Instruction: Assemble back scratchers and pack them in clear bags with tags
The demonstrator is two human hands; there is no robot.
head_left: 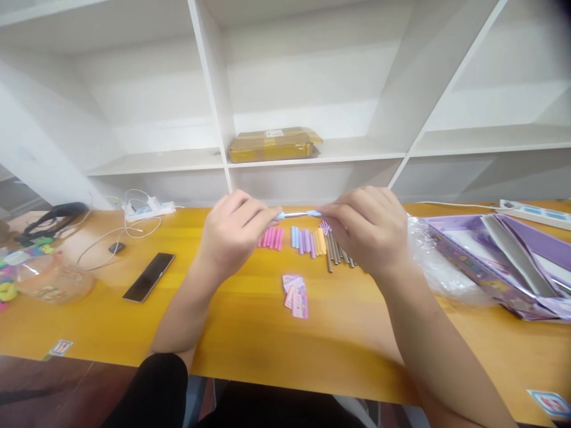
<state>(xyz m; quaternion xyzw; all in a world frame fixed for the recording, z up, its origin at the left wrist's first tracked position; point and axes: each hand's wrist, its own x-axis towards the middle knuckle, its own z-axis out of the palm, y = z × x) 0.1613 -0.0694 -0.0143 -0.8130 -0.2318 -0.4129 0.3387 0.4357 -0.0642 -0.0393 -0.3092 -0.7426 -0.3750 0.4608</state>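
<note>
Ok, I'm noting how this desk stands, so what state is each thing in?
Rod: held up, roughly level.
Left hand: pinching one end.
Right hand: pinching the other.
Coloured sticks: lying side by side, grouped.
Metal tubes: lying bunched, partly hidden.
Cards: overlapping, flat.
Phone: flat, dark face up.
Purple box: open.
Plastic wrap: crumpled.
Parcel: taped shut.

Left hand [236, 233] and right hand [371, 229] pinch a blue-ended silver rod [295, 214]; cards [295, 295] lie at six o'clock, a phone [148, 277] at eight.
</note>
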